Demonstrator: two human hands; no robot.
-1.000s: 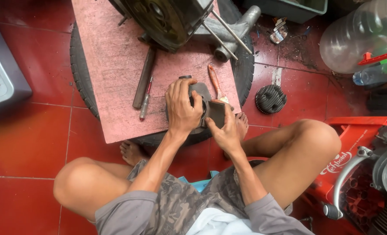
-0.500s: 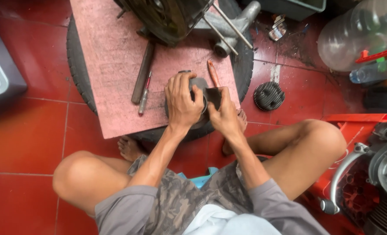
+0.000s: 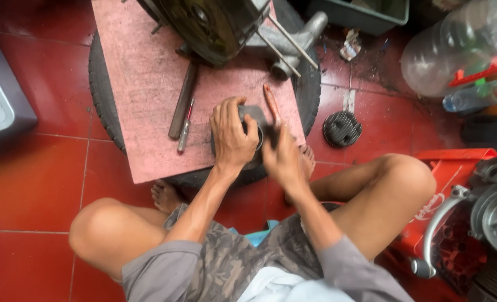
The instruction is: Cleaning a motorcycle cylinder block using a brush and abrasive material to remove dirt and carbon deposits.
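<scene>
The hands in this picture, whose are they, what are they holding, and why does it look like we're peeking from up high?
The camera sits on the person's head and looks down, so you see their own arms and knees. They sit on a red tiled floor. In front lies a pinkish board resting on a black tyre. The left hand grips a dark round metal part, and the right hand presses against it. On the board lie a small screwdriver, a dark metal bar and an engine block. A finned round piece sits on the floor.
</scene>
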